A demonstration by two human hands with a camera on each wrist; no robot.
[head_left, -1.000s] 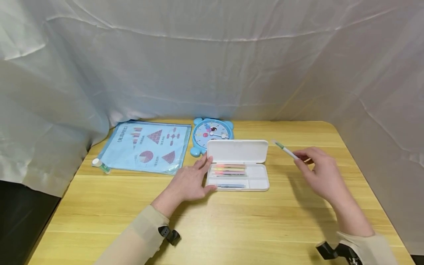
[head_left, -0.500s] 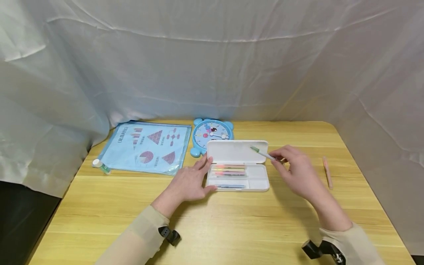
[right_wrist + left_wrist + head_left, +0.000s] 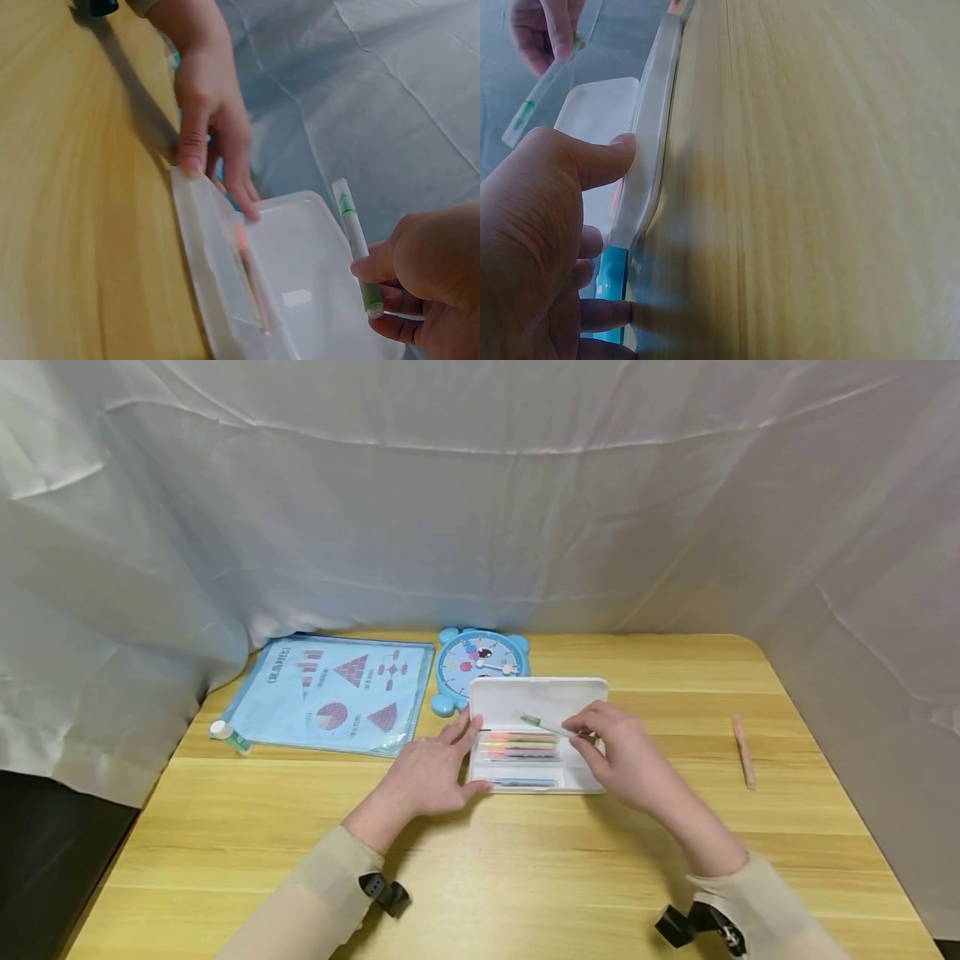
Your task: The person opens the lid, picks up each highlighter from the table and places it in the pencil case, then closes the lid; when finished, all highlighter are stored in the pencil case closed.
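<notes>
A white pencil case (image 3: 592, 777) stands with its lid (image 3: 495, 702) raised; several coloured pens (image 3: 521, 747) and a blue pen (image 3: 525, 782) lie in its compartments. My left hand (image 3: 435, 768) holds the case at its left end, thumb on the front edge, fingers by the lid hinge. My right hand (image 3: 622, 756) pinches a white marker with green ends (image 3: 543, 725) above the case, its tip pointing left. In the right wrist view, the marker (image 3: 354, 232) sits between thumb and fingers, apart from the lid.
Behind the case lies a blue toy clock (image 3: 465, 672). To the left is a blue zip pouch (image 3: 300, 693) with a small white-capped green bottle or stick (image 3: 231, 737) at its corner. An orange pen (image 3: 743, 752) lies on the right of the wooden table (image 3: 525, 868).
My right hand has carried the green marker leftward from the table's right side to over the case, uncovering the orange pen. The left hand has stayed on the case.
</notes>
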